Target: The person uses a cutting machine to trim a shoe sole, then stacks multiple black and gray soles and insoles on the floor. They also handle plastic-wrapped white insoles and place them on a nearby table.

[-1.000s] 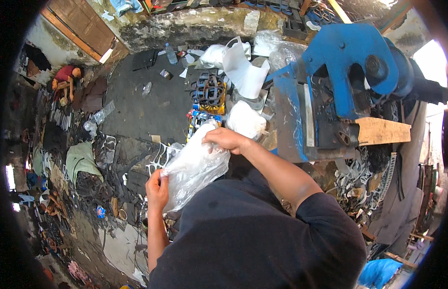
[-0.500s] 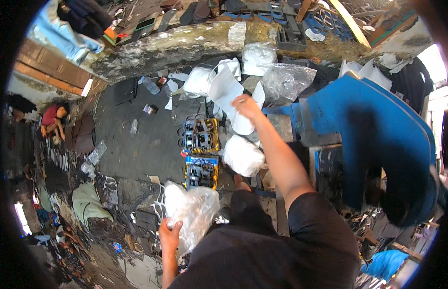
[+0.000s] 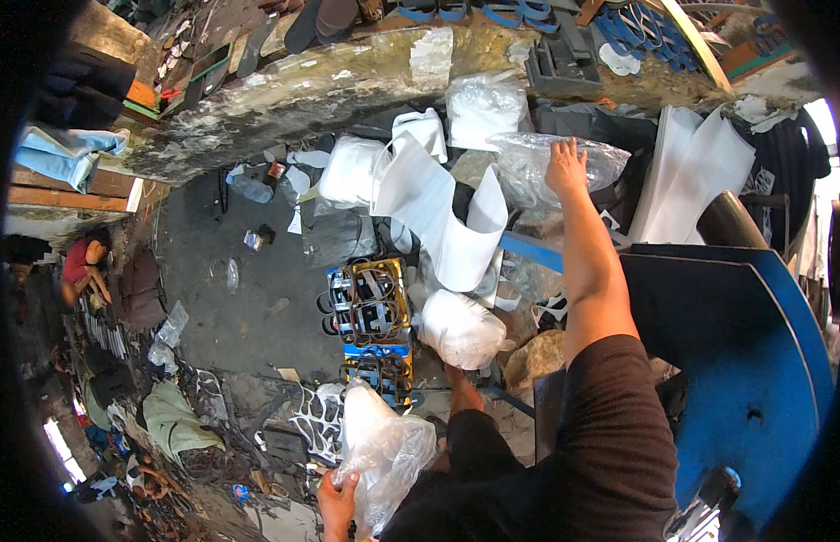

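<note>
"What could go wrong here?"

"The plastic bag [image 3: 398, 461] at the lower middle is pinched only at its edge by the left hand [image 3: 337, 502]; through that slight hold, it could be dropped or torn. The right hand [image 3: 567, 167] is spread wide over the clear plastic [image 3: 610, 164] farther off; whether contact is made cannot be told. The white sheet [image 3: 431, 206] could be knocked by a low reach."

"Can any writing be read?"

"None can be made out; blue and yellow are seen on the backing [image 3: 404, 291] under the dark straps [image 3: 362, 298]."
</note>
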`<state>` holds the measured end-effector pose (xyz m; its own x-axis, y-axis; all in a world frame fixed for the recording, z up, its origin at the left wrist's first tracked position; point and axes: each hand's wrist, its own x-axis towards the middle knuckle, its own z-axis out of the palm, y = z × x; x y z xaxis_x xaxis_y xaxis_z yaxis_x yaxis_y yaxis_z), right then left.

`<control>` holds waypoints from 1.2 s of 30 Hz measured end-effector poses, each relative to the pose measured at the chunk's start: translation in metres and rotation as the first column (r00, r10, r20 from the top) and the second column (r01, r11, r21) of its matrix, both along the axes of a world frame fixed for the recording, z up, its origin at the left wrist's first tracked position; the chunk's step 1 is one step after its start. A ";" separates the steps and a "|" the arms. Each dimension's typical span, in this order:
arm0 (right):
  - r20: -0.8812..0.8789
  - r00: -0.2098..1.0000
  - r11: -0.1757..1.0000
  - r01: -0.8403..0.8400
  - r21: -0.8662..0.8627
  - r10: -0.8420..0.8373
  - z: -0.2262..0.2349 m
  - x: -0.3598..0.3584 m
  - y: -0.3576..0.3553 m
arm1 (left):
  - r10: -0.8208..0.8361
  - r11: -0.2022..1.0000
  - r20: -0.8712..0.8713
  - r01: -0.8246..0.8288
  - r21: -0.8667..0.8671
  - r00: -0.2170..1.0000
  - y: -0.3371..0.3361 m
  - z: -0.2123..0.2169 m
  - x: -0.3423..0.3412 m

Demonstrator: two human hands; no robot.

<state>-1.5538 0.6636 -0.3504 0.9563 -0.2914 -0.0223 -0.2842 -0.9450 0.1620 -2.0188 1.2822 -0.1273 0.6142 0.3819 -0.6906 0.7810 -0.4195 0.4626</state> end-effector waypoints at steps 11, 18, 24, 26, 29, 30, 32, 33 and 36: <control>-0.812 0.567 0.854 0.348 0.387 0.137 0.019 -0.022 0.028 | -0.201 0.977 -0.071 0.205 0.054 0.977 -0.018 -0.017 0.021; -0.189 0.962 0.917 0.251 0.311 -0.199 -0.107 -0.020 0.005 | -0.189 0.980 -0.091 0.194 0.045 0.978 -0.022 -0.025 0.013; -0.429 0.755 0.725 0.632 0.275 -0.495 -0.072 -0.014 0.001 | -0.457 0.832 -0.277 0.516 0.202 0.845 0.003 -0.038 -0.032; -0.398 0.769 0.739 0.619 0.265 -0.501 -0.070 -0.012 -0.002 | -0.424 0.829 -0.365 0.518 0.212 0.829 0.003 -0.041 -0.040; -0.307 0.645 0.565 0.763 0.315 -0.700 -0.061 0.017 -0.036 | -0.234 0.966 -0.127 0.245 0.086 0.964 -0.025 -0.023 -0.010; -0.378 0.745 0.726 0.650 0.226 -0.549 -0.064 0.027 -0.086 | -0.269 0.958 -0.092 0.276 0.075 0.959 -0.020 -0.027 -0.006; -0.342 0.837 0.750 0.540 0.383 -0.428 -0.052 0.038 -0.083 | -0.348 0.915 -0.065 0.354 0.193 0.935 -0.014 -0.032 -0.020; -0.222 0.848 0.616 0.508 0.603 -0.482 -0.023 0.049 -0.032 | -0.234 0.947 -0.090 0.248 0.205 0.968 -0.028 -0.018 -0.036; -0.298 0.936 0.953 0.245 0.177 -0.185 0.008 0.049 -0.091 | -0.169 0.981 -0.060 0.174 0.090 0.984 -0.026 -0.023 -0.012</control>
<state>-1.5050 0.5729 -0.3424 0.8184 -0.4498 -0.3577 -0.4570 -0.8868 0.0696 -2.0306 1.2557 -0.1504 0.6405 0.3395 -0.6889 0.7158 -0.5890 0.3751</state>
